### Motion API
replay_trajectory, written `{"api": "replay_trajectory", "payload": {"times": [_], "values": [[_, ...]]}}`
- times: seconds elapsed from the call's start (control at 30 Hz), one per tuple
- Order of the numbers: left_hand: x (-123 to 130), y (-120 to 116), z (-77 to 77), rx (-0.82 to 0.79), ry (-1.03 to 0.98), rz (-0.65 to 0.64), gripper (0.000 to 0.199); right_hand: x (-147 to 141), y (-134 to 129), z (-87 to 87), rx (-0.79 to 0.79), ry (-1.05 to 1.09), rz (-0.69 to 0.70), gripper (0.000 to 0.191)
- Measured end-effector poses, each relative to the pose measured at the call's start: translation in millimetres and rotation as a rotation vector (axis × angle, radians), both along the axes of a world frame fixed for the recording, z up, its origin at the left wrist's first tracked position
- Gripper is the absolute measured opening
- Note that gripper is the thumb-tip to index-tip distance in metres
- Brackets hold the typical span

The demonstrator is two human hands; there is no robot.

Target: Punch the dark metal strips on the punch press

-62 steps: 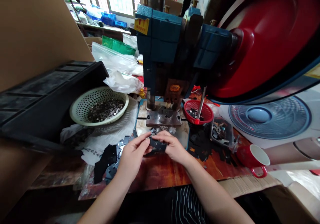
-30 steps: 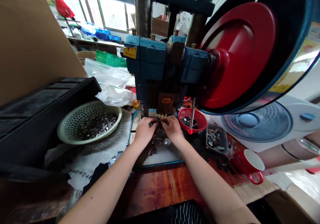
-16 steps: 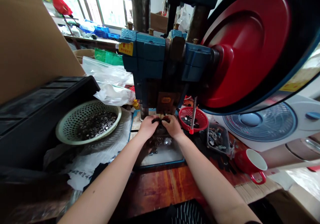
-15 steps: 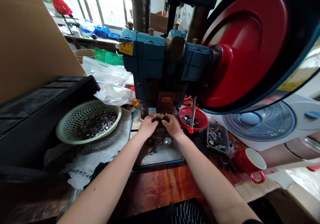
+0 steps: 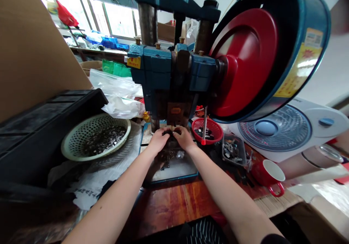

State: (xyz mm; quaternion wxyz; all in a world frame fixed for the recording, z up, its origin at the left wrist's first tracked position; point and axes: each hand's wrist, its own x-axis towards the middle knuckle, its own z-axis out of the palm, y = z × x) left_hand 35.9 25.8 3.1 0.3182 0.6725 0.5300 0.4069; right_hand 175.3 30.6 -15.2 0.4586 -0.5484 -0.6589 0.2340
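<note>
A blue press (image 5: 155, 69) with a big red wheel (image 5: 251, 55) stands in front of me. Low down, beneath its ram (image 5: 176, 111), my left hand (image 5: 160, 139) and my right hand (image 5: 183, 138) are close together, fingers curled inward. Between the fingertips is something small and dark; its shape is too small to make out. Each hand's fingers are bent as in a pinch on it. Just in front of both hands lies the pale press base (image 5: 174, 169), with a few small dark pieces (image 5: 165, 167) and a small shiny round piece (image 5: 179, 156) on it.
A pale green basket (image 5: 68, 142) of small dark pieces is at the left, beside a black crate (image 5: 51, 109). To the right are a red basket (image 5: 219, 132), a clear box of metal parts (image 5: 233, 151), a red mug (image 5: 260, 173) and a fan (image 5: 289, 127).
The whole view has shifted, with the press wheel now further left and more of its rim showing. Both hands remain under the ram, with little change in their pose.
</note>
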Motion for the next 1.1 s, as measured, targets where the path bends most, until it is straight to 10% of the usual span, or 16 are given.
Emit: {"api": "replay_trajectory", "payload": {"times": [0.23,0.47,1.1], "values": [[-30.3,-48.3,2.6,0.164,0.162,0.075,0.025,29.5,-71.0,4.1,0.088,-0.205,-0.001,0.016],[-59.1,-124.7,-36.2,0.319,0.557,-0.055,0.027,50.5,-152.4,-25.9,0.158,-0.691,0.201,0.021],[-44.1,-141.6,-46.6,0.493,0.674,-0.141,0.023,35.3,-160.2,-49.9,0.368,-0.607,0.161,0.012]]}}
